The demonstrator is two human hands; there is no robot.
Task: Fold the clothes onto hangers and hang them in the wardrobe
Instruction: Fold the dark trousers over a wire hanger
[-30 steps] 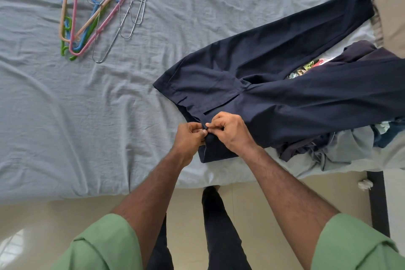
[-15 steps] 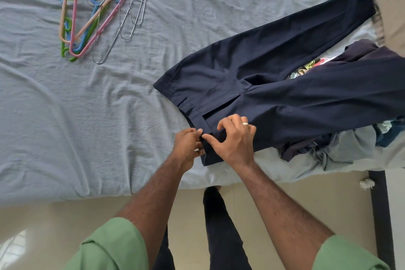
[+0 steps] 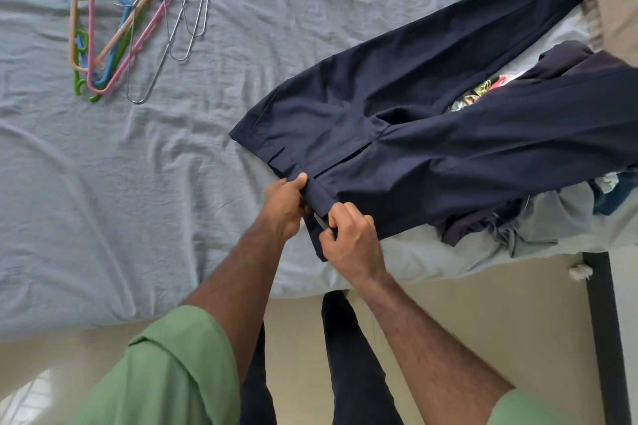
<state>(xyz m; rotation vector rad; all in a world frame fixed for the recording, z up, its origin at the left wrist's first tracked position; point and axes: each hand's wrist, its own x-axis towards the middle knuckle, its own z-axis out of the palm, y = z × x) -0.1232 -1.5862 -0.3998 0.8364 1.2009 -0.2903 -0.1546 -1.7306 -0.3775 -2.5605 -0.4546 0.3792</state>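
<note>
Trousers (image 3: pixel 431 134) lie flat on the bed (image 3: pixel 121 183), waistband pinched between left hand (image 3: pixel 284 207) and right hand (image 3: pixel 352 243) fingers.

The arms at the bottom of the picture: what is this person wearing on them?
Both arms wear green sleeves pushed or rolled up near the elbows, leaving the forearms bare. The left hand and right hand are bare too, with no gloves. No watch shows.
</note>
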